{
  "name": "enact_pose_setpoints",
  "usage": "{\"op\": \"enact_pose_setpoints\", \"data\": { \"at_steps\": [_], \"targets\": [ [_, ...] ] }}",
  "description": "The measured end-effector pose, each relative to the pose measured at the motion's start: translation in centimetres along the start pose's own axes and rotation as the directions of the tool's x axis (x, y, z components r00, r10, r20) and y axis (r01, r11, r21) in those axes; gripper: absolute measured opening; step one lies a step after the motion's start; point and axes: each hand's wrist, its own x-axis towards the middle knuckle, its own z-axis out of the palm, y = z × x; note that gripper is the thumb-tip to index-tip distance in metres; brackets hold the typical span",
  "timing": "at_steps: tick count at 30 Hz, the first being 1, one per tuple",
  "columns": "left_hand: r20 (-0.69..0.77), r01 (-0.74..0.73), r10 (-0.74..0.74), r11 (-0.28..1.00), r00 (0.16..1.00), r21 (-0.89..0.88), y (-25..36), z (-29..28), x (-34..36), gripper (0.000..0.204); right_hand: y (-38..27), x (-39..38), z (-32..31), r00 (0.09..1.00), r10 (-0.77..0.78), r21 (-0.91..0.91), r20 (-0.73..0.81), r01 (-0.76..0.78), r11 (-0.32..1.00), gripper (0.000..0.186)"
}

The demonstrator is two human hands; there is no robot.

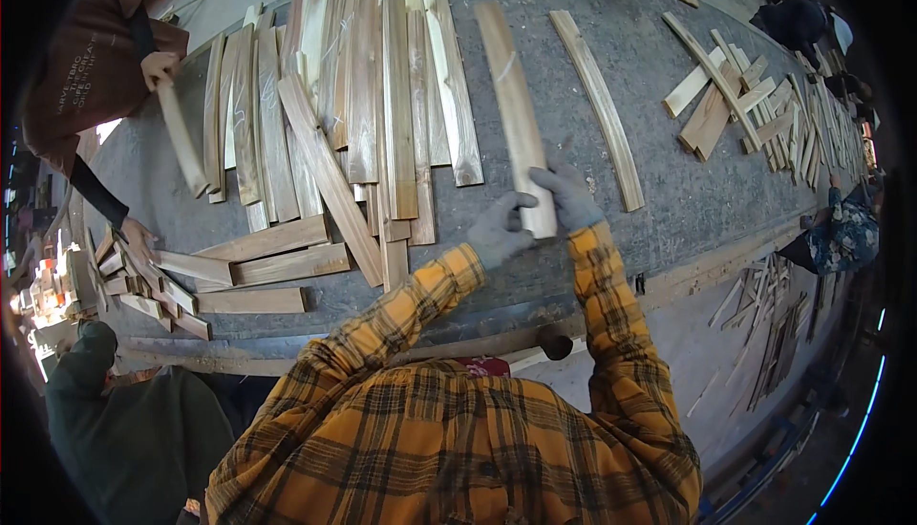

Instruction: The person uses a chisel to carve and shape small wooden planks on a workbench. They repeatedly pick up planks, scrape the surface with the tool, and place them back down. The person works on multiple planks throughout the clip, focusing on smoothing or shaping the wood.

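A long wooden board [516, 114] points away from me over the grey worktable, its near end between my two gloved hands. My left hand [503, 229] grips its left edge close to the near end, fingers curled against the wood. On the opposite edge, my right hand [567, 195] has its fingers closed over the side of the board. A pale mark shows partway along the upper face. To the right lies a single narrow board [599, 109]. To the left, a broad row of boards [366, 85] lies side by side, partly overlapping, with one slanted board [330, 181] across them.
A person in brown [105, 66] at the left holds a wooden strip [180, 133] and reaches toward a pile of short pieces [153, 286]. Someone in dark green [134, 420] is near left. Heaped boards [735, 105] lie far right on the worktable [458, 320], with other people beyond.
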Motion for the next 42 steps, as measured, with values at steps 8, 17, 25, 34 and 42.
{"op": "enact_pose_setpoints", "data": {
  "at_steps": [8, 17, 25, 34, 42],
  "targets": [
    [-0.486, 0.496, -0.124, 0.356, 0.865, 0.792, -0.4, -3.7, 6.1, 0.068, -12.3, -5.8, -18.1, 0.838, -0.293, -0.476, -0.46, 0.046, 0.878, 0.036],
    [-0.601, 0.584, -0.162, 0.524, 0.783, 0.62, 1.0, -5.7, 7.7, 0.086, -3.9, 2.0, -17.4, 0.779, -0.572, -0.933, -0.256, -0.353, -0.063, 0.059],
    [-0.404, 0.023, 0.231, 0.846, 0.885, 0.533, 12.0, -18.1, -1.8, 0.092, -2.4, 2.3, -12.3, 0.879, -0.331, -0.939, -0.343, -0.321, 0.121, 0.047],
    [-0.775, -0.021, 0.087, 0.995, 0.626, 0.095, 6.1, -27.7, -17.0, 0.057, -0.1, -15.0, 13.8, 0.988, 0.115, -0.429, -0.1, -0.148, 0.891, 0.035],
    [-0.715, -0.013, -0.06, 0.995, 0.696, -0.097, 7.3, -25.8, -14.4, 0.068, 3.3, -4.3, 27.2, 0.919, -0.271, -0.775, 0.286, 0.388, 0.498, 0.068]
  ]
}}
